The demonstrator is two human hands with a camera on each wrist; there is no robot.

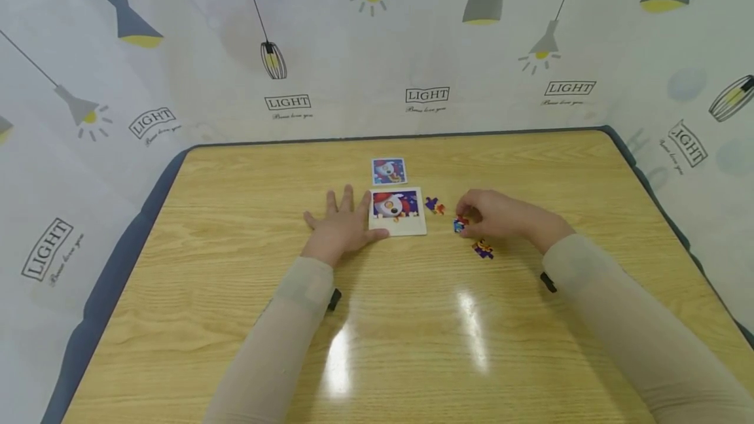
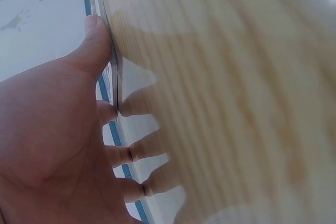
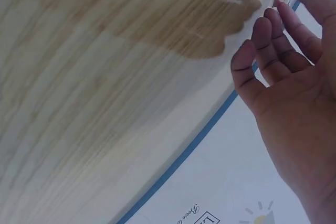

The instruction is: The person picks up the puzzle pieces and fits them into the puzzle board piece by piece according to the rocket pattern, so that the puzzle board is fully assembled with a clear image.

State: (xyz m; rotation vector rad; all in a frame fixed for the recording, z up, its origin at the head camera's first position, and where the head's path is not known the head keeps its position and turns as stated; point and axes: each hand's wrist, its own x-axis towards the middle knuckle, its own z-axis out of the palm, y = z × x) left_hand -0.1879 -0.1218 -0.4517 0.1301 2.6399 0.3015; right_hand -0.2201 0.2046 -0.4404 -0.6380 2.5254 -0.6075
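Note:
A white-framed jigsaw board (image 1: pixel 415 226) lies on the table, its upper part filled with a picture of a white figure and its lower part bare. My left hand (image 1: pixel 340 229) rests with fingers spread at the board's left edge, the thumb along its lower corner. The left wrist view shows this palm (image 2: pixel 47 129) and the fingertips down at the tabletop. To the right of the board, my right hand (image 1: pixel 491 213) pinches a blue and red puzzle piece (image 1: pixel 459 224) between thumb and fingers, low over the table. Its other fingers (image 3: pixel 265 38) curl loosely.
Behind the board lies a small square picture card (image 1: pixel 389 171) with a similar image. Loose puzzle pieces (image 1: pixel 434 205) lie between board and right hand, and more puzzle pieces (image 1: pixel 483 249) lie nearer me. A printed cloth (image 1: pixel 353 110) stands around the wooden table (image 1: pixel 389 332).

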